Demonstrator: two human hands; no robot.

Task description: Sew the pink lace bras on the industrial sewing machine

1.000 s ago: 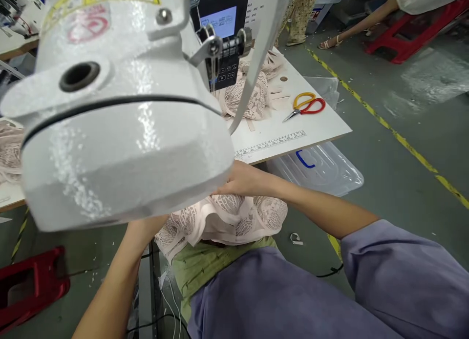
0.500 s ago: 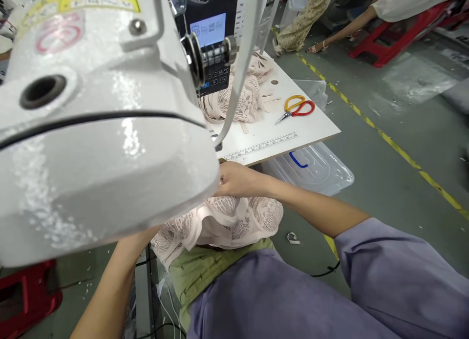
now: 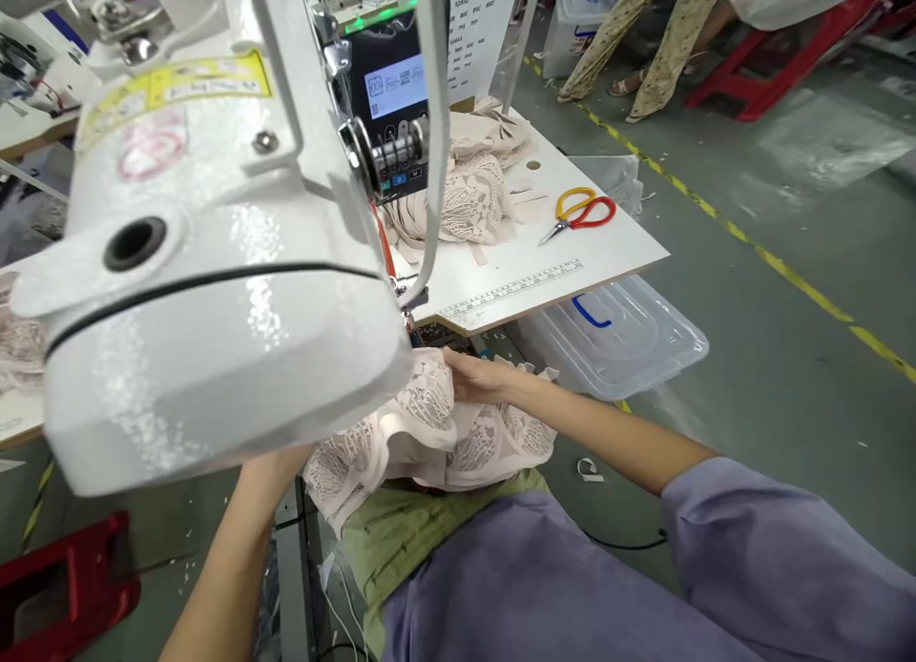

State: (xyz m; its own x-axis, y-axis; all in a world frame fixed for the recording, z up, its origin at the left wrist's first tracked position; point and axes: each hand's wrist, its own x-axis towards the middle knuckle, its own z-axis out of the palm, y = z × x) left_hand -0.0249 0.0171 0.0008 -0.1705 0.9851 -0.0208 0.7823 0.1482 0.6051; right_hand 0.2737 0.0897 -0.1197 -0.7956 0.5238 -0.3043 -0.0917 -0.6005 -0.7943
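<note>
Pale pink lace bras (image 3: 493,443) lie bunched over my lap, in front of the sewing machine (image 3: 236,357). My right hand (image 3: 476,378) is closed on the edge of a lace bra cup (image 3: 429,385), its fingertips partly behind the fabric. That cup is raised beside the machine head, near the needle area, which the head hides. Only the wrist end of my left hand (image 3: 282,460) shows under the machine head. Its fingers are hidden, so I cannot see what they hold.
On the white table (image 3: 515,290) are a printed ruler, more lace pieces (image 3: 472,199) and red-and-yellow-handled scissors (image 3: 576,214). A lidded clear plastic box (image 3: 622,342) stands below the table's edge. Red stools (image 3: 64,586) are at left and far right. A person stands at the back.
My right hand has moved back from the machine's needle side, lifting a bra cup that now shows. The camera view has shifted, exposing more of the machine. Patterned trouser legs at the back have moved right.
</note>
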